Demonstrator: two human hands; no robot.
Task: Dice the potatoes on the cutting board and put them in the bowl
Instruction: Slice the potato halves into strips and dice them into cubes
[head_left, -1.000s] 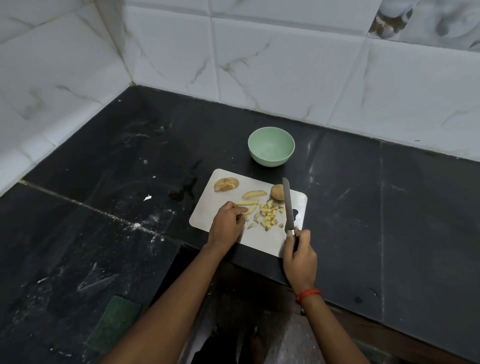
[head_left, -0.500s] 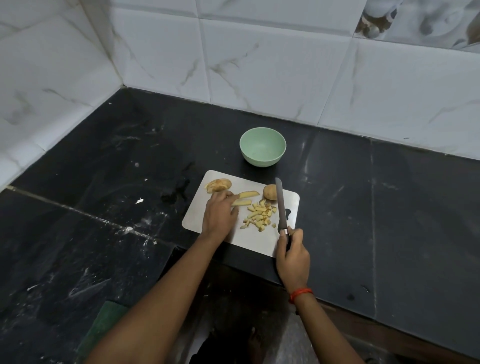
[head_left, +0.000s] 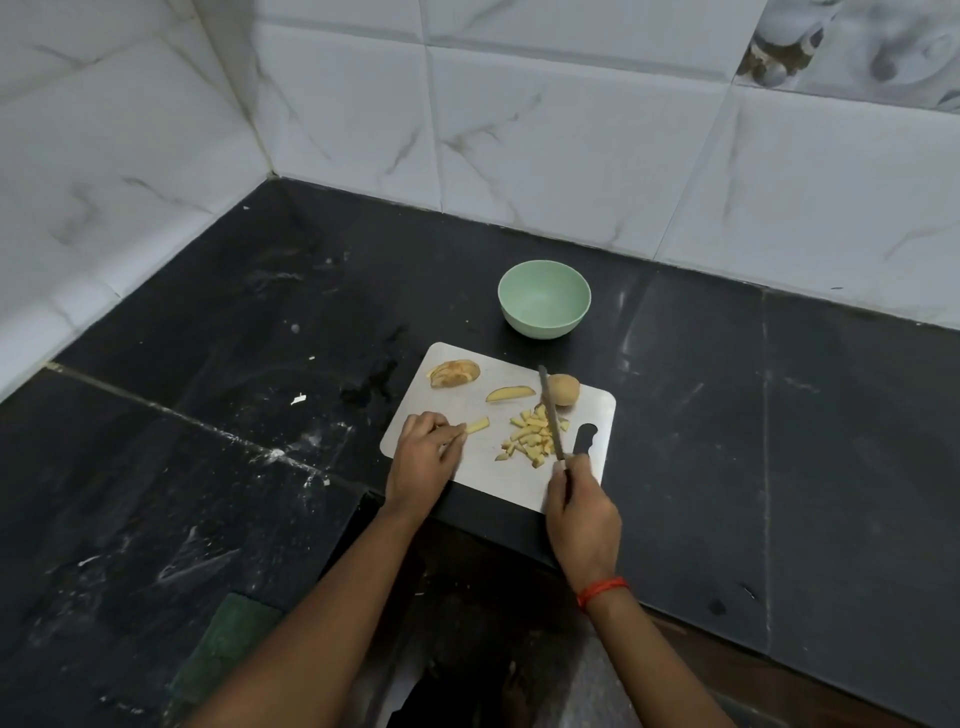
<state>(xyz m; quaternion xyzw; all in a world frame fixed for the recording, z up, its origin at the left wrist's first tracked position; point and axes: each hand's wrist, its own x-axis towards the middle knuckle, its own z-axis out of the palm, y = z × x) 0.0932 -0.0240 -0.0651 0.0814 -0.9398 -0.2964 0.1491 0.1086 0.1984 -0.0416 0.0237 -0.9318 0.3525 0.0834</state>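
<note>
Pinching potato strips (head_left: 477, 425) in the left hand (head_left: 423, 452), likely lining them up for dicing.
Right hand (head_left: 582, 512) grips the knife (head_left: 551, 415) over the diced pile (head_left: 530, 439) on the cutting board (head_left: 480, 465); bowl (head_left: 544, 325) beyond looks empty.

A mint-green bowl (head_left: 540, 326), a pale grey cutting board (head_left: 488, 470) strewn with pale yellow potato dice (head_left: 530, 440), a black white-smudged table (head_left: 208, 415), white wall tiles (head_left: 519, 130) veined in grey, a red wrist thread (head_left: 602, 590).
</note>
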